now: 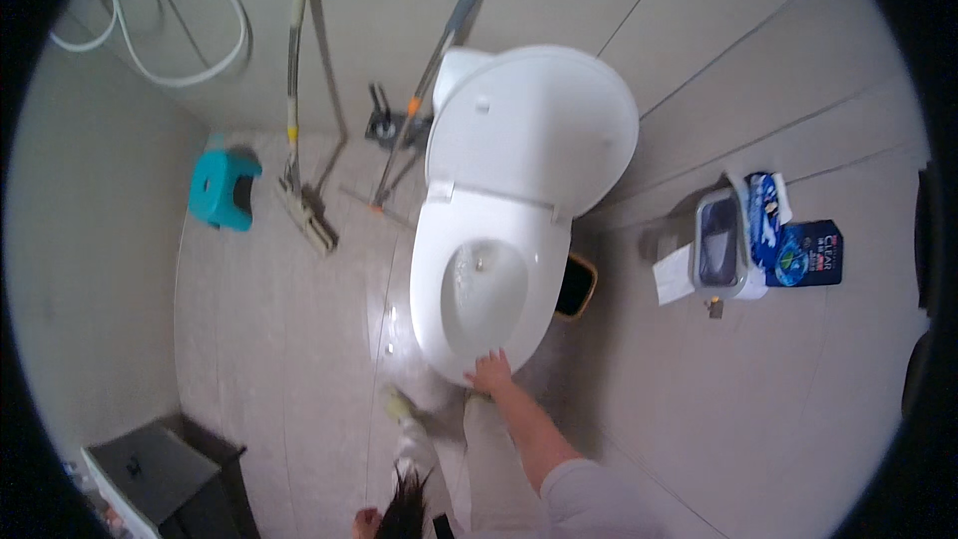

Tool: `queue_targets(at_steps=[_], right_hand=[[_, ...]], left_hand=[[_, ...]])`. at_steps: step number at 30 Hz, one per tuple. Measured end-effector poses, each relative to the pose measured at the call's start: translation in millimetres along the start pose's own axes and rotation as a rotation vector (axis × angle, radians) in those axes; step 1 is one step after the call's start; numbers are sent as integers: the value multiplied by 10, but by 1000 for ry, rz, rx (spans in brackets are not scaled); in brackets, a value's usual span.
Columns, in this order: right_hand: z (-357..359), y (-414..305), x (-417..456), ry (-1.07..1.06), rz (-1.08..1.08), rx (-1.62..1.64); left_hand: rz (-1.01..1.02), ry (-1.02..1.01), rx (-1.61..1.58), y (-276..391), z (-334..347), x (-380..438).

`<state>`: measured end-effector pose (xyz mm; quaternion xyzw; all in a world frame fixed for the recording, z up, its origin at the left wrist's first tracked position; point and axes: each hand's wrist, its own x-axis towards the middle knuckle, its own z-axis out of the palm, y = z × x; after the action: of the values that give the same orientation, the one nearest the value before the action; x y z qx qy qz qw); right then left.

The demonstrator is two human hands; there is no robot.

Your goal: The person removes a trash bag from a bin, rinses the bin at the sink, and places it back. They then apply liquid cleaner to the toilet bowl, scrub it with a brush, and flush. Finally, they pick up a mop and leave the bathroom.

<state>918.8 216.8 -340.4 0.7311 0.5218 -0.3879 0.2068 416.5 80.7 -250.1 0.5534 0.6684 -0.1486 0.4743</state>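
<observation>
My right hand (490,372) rests its fingers, slightly apart, on the front edge of a white toilet seat (430,299). The seat ring lies flat over the toilet bowl (485,296), which has drops or bubbles on its inner left side. Behind it the toilet lid (539,127) is raised. Only part of my left hand (367,522) shows at the bottom edge, beside dark hair that hangs into view; its fingers cannot be made out.
A flat mop (294,105) and a long-handled floor tool (414,105) lean left of the toilet. A turquoise stool (217,187) stands farther left. A bin (578,286) sits right of the bowl; another lined bin (718,239) has packages beside it. A grey cabinet (153,464) occupies the lower left.
</observation>
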Motion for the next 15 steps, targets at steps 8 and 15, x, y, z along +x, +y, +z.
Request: queue_targets(at_steps=[8, 15], right_hand=[[-510, -2, -679, 93, -182, -87], [-1881, 359, -1545, 163, -451, 172]], left_hand=[[107, -57, -34, 508, -200, 318], [62, 46, -356, 918, -213, 331]])
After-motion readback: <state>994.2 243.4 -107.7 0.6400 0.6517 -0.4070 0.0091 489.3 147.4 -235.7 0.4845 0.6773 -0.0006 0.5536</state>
